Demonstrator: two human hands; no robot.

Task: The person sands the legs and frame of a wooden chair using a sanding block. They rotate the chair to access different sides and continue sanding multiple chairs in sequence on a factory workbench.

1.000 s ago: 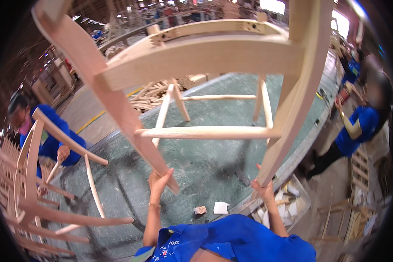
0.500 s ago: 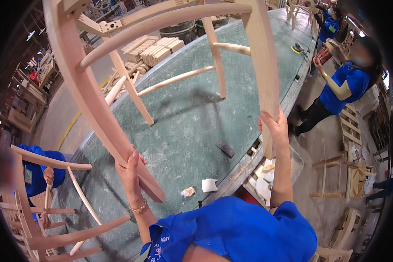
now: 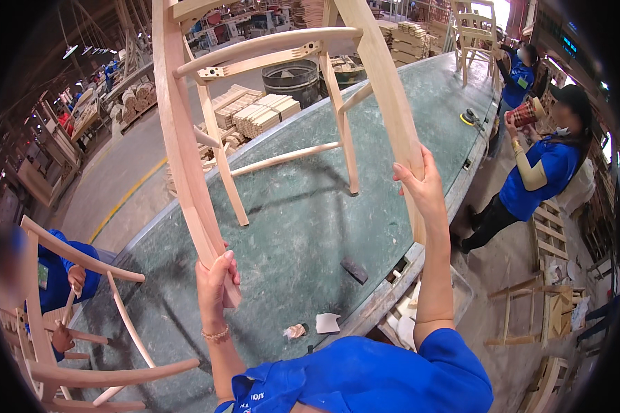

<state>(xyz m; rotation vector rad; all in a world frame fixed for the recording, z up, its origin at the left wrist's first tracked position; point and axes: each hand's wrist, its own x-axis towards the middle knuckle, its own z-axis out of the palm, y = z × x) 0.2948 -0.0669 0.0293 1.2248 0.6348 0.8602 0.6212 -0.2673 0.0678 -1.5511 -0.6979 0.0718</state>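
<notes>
Over long green-topped workbench (image 3: 282, 237), left hand (image 3: 215, 277), right hand (image 3: 424, 187) clamped round separate legs (image 3: 183, 155) of pale bare-wood chair (image 3: 282, 36); support evenly.

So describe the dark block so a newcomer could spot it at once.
Find the long green table, then its edge beside the right forearm. Just in from that edge, beyond the white piece and crumpled scrap, lies a small rectangular block. Its dark colour sets it apart from those lighter neighbours.

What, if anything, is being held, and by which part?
A wooden chair, by the lower parts of two legs: the left hand near the end of one, the right hand on the other.
</notes>
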